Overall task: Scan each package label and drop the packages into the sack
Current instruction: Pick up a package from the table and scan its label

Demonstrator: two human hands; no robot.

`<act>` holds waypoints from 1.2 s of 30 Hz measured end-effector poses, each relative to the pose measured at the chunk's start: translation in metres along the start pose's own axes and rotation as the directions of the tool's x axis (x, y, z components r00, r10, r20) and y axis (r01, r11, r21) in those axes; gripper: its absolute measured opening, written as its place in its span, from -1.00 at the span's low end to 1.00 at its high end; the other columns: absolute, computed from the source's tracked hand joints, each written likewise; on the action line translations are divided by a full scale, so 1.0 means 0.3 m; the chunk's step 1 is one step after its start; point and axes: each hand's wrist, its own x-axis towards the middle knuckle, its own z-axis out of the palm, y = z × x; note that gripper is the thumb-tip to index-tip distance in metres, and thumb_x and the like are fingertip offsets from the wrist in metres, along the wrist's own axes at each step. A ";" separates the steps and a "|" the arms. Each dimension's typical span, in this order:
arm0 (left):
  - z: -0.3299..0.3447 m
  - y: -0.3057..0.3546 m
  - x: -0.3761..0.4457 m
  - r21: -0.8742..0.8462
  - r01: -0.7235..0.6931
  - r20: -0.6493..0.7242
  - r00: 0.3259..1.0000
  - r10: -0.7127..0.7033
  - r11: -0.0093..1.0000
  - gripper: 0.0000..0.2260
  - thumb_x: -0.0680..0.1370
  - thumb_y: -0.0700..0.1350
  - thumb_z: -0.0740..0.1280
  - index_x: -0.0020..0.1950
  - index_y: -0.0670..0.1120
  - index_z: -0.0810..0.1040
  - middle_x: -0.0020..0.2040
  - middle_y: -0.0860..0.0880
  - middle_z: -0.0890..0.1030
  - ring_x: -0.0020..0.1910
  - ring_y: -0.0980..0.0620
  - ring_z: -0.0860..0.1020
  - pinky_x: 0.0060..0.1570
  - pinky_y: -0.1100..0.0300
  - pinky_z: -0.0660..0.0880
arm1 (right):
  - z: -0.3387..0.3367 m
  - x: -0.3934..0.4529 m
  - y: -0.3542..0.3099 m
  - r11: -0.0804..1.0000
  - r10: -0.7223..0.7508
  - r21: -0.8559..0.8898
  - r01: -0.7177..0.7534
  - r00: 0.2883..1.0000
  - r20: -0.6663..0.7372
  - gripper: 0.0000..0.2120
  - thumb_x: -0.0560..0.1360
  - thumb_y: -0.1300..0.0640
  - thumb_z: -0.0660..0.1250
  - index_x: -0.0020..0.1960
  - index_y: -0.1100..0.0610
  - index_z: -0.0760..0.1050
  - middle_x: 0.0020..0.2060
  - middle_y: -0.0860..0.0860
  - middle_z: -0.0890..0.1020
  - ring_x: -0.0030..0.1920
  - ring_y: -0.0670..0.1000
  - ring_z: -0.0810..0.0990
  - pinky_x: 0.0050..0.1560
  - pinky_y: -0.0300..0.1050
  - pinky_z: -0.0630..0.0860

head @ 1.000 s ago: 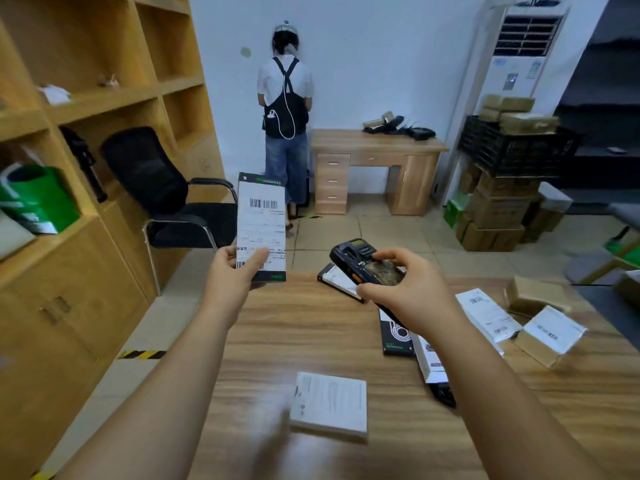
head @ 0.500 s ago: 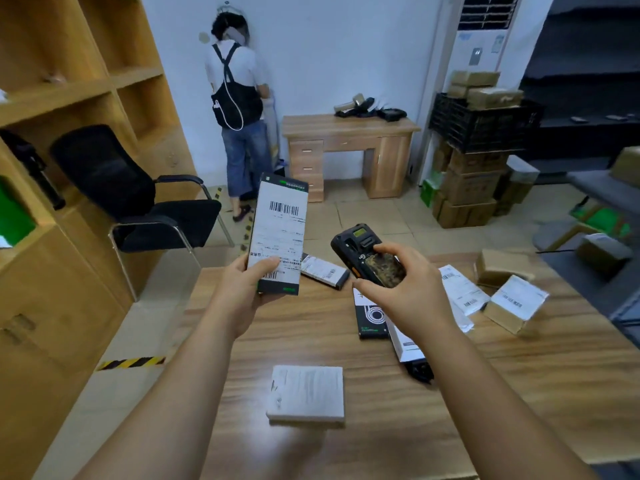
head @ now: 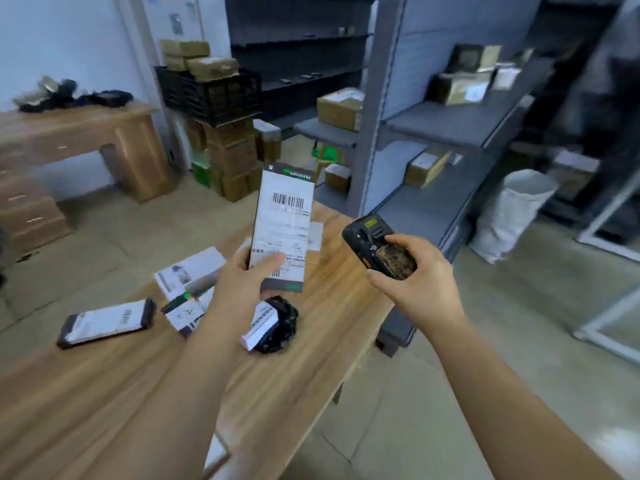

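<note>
Two hands: both are raised over the far end of the wooden tabletop (head: pixel 104 393), each holding one thing.
Left hand (head: pixel 242 282): its grip is clamped on the lower end of a flat package (head: pixel 282 226), thumb across the front, fingers behind.
Held package: upright and slightly tilted, a dark sleeve almost covered by a white shipping label.
Label writing: a barcode sits near the top, a second smaller one shows by the thumb, and a green logo strip runs along the top edge; the printed lines are too blurred to read.
Right hand (head: pixel 412 282): its grip is wrapped round a black handheld scanner (head: pixel 377 245), thumb lying on the face.
Scanner: it is held just to the right of the package, apart from it; a small yellowish screen is at its top end, with buttons below.
Sack (head: pixel 512 213): white, standing open on the floor beside the grey shelving (head: pixel 450 119), well apart from the hands.
Other packages on the tabletop: a dark flat one with a white barcode label (head: pixel 105 322) lies to the left, a white box (head: pixel 192 271) sits further back, and a black-wrapped parcel with a white label (head: pixel 273 323) lies just below the left hand; their print cannot be read.
Background: brown cartons are stacked under a black crate (head: pixel 211 93), and a wooden desk (head: pixel 79 143) stands at the left wall.
</note>
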 end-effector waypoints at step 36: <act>2.460 -0.573 0.644 0.206 0.067 0.639 0.747 -0.185 0.976 -0.85 0.54 -0.21 0.41 0.10 -0.07 0.62 0.03 -0.06 0.72 0.00 -0.05 0.69 -0.05 0.02 0.62 | -1.415 0.701 1.554 0.880 0.326 -0.116 -0.460 0.765 -0.556 -0.48 0.34 -0.05 0.54 0.26 -0.13 0.49 0.15 -0.19 0.51 0.04 -0.21 0.44 0.10 -0.12 0.49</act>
